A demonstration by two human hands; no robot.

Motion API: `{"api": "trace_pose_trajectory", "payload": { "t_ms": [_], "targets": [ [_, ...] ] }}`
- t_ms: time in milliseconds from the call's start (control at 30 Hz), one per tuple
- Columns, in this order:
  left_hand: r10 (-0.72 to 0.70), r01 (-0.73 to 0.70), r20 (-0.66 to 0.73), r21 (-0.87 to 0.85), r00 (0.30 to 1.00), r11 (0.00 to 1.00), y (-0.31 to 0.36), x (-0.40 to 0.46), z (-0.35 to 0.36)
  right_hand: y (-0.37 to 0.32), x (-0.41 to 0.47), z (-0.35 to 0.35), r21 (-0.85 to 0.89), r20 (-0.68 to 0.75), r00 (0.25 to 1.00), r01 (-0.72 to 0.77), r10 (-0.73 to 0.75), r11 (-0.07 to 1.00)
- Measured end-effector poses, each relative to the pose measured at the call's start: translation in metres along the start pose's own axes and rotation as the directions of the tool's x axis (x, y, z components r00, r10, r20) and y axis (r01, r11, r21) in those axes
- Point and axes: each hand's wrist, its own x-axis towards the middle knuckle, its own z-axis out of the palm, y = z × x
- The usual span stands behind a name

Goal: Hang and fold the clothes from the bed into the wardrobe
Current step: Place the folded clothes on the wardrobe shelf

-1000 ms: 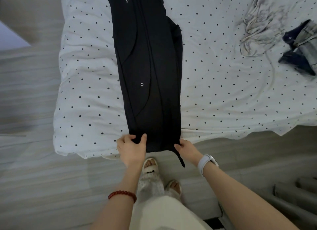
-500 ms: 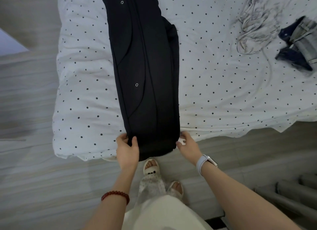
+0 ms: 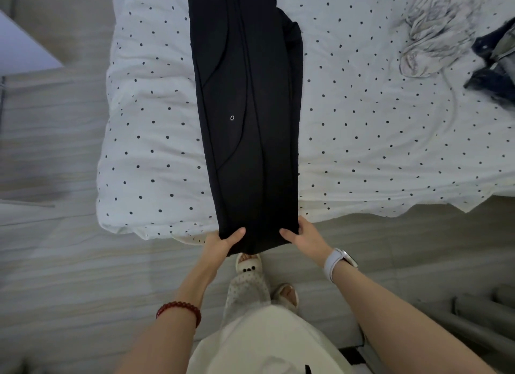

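Observation:
A long black garment (image 3: pixel 248 109) with small metal eyelets lies folded lengthwise in a narrow strip on the white polka-dot bed (image 3: pixel 362 139), its near end hanging over the bed's edge. My left hand (image 3: pixel 223 241) grips the near left corner, thumb on top of the cloth. My right hand (image 3: pixel 305 235) grips the near right corner the same way, fingers under the fabric. The far end of the garment runs out of the top of the view.
A crumpled light grey garment (image 3: pixel 426 36) and a dark blue and denim piece (image 3: pixel 493 64) lie at the bed's right side. Pale wood floor (image 3: pixel 55 262) surrounds the bed. Grey metal tubes (image 3: pixel 479 312) lie on the floor at lower right. My slippered feet (image 3: pixel 250 265) stand by the bed's edge.
Both hands shifted from the sides of the garment's near end to grip it with thumbs on top. The dangling tail at the right corner is tucked away.

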Motion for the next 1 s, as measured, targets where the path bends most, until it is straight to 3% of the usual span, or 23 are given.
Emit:
{"api": "trace_pose_trajectory", "payload": {
  "t_ms": [200, 333, 500, 600, 700, 867, 1000],
  "targets": [
    [-0.002, -0.002, 0.077, 0.049, 0.997, 0.999, -0.026, -0.057, -0.002, 0.019, -0.050, -0.008, -0.044, -0.023, 0.999, 0.037, -0.038, 0.998],
    [0.041, -0.042, 0.019, 0.046, 0.999, 0.998, -0.031, -0.094, 0.000, 0.024, -0.085, -0.012, -0.117, -0.017, 0.999, 0.048, -0.050, 0.992],
    [-0.001, 0.002, 0.034, -0.035, 0.999, 0.999, -0.037, -0.132, -0.008, 0.029, -0.139, -0.025, -0.032, 0.067, 0.996, -0.059, 0.061, 0.998],
    [0.025, -0.021, 0.058, -0.070, 0.998, 0.997, -0.029, -0.157, -0.011, 0.028, -0.164, -0.043, -0.041, 0.062, 0.997, -0.034, 0.036, 0.999],
    [0.089, -0.081, 0.110, -0.071, 0.990, 0.994, -0.007, -0.182, -0.015, 0.010, -0.183, -0.067, 0.093, 0.096, 0.995, 0.007, -0.016, 0.996],
    [0.124, -0.133, 0.187, 0.039, 0.975, 0.990, 0.056, -0.210, -0.029, -0.055, -0.205, -0.093, 0.178, 0.083, 0.988, 0.117, -0.133, 0.977],
    [0.121, -0.133, 0.350, 0.010, 0.929, 0.991, 0.102, -0.233, -0.047, -0.095, -0.218, -0.109, 0.357, 0.110, 0.965, 0.184, -0.237, 0.916]
  ]
}}
